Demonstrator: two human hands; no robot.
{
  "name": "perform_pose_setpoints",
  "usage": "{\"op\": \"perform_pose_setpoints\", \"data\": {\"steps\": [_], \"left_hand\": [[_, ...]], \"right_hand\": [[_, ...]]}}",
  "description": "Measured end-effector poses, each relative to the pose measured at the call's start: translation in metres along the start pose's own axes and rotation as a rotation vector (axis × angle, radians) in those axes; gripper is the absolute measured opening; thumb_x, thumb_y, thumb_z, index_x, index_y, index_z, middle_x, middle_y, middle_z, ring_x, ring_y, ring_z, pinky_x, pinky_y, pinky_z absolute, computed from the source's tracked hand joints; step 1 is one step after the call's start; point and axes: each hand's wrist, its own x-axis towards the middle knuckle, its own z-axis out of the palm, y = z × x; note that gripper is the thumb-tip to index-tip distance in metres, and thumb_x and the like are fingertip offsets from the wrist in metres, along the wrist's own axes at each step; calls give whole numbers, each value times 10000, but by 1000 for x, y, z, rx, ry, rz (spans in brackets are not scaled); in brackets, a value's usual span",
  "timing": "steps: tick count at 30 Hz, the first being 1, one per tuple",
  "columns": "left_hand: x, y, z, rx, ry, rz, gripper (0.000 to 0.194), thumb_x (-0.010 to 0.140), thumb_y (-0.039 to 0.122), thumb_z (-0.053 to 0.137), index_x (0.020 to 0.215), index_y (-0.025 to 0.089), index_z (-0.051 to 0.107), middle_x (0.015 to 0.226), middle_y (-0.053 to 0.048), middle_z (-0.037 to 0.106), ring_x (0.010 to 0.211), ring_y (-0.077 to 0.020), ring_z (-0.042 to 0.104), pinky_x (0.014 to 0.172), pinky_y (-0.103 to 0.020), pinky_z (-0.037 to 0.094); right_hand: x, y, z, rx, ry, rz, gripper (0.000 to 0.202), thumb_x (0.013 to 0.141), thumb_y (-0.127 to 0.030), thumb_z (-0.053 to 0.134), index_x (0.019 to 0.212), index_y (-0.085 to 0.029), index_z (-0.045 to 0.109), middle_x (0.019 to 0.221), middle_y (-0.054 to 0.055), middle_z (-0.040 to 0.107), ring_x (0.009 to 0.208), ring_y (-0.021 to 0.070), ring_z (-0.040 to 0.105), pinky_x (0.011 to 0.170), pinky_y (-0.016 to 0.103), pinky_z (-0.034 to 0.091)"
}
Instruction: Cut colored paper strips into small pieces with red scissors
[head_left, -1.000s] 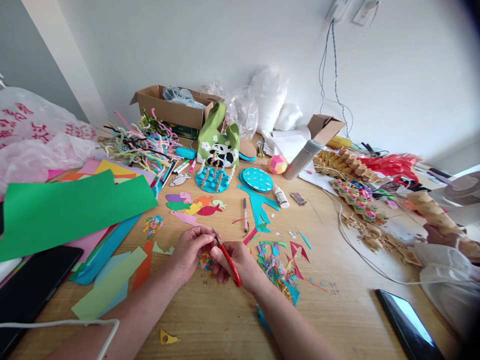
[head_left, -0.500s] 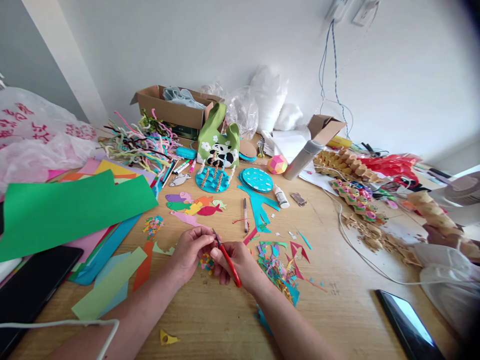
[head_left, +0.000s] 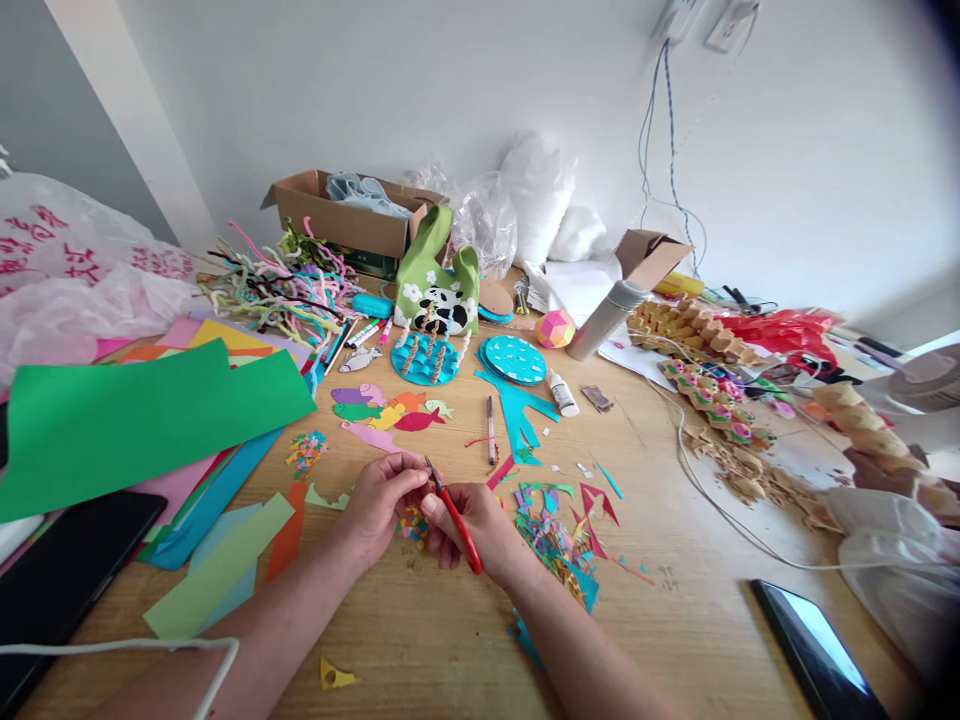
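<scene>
Red-handled scissors (head_left: 459,528) are gripped in my right hand (head_left: 480,530), their tips pointing up and left toward my left hand. My left hand (head_left: 386,500) is closed in a pinch beside the blades; whatever lies between its fingertips is too small to make out. Small round paper bits (head_left: 412,524) lie on the table just under and between the hands. Beyond the hands are coloured paper fish (head_left: 390,410) and a pink paper piece (head_left: 371,438). A heap of paper scraps (head_left: 551,540) lies right of my right hand.
Coloured sheets (head_left: 150,420) and a black device (head_left: 71,590) lie at left. A pen (head_left: 491,430), glue bottle (head_left: 562,393) and blue discs (head_left: 514,360) stand beyond the hands. A phone (head_left: 814,645) is at right, near a white cable (head_left: 712,500). A green bag (head_left: 435,285) stands behind.
</scene>
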Motion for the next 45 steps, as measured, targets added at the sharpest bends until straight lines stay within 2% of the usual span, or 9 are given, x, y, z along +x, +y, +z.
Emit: {"op": "perform_pose_setpoints", "data": {"steps": [8, 12, 45], "left_hand": [[2, -3, -3, -2, 32, -12, 174, 555, 230, 727, 623, 146, 591, 552, 2, 599, 522, -135, 563, 496, -241, 416], [2, -3, -2, 9, 32, -11, 180, 554, 233, 731, 624, 143, 592, 560, -1, 603, 532, -130, 559, 501, -234, 410], [1, -2, -1, -3, 3, 8, 135, 553, 201, 713, 596, 144, 598, 630, -20, 644, 562, -136, 576, 535, -247, 436]], "right_hand": [[0, 2, 0, -6, 30, -26, 559, 691, -655, 619, 760, -100, 621, 543, 20, 616, 369, 85, 520, 372, 180, 410], [0, 1, 0, -18, 23, -23, 552, 693, -652, 618, 704, -100, 616, 543, 27, 616, 387, 89, 531, 370, 177, 397], [0, -2, -1, -41, 36, 22, 559, 642, -682, 634, 688, -126, 597, 531, 20, 629, 370, 91, 517, 352, 183, 374]]}}
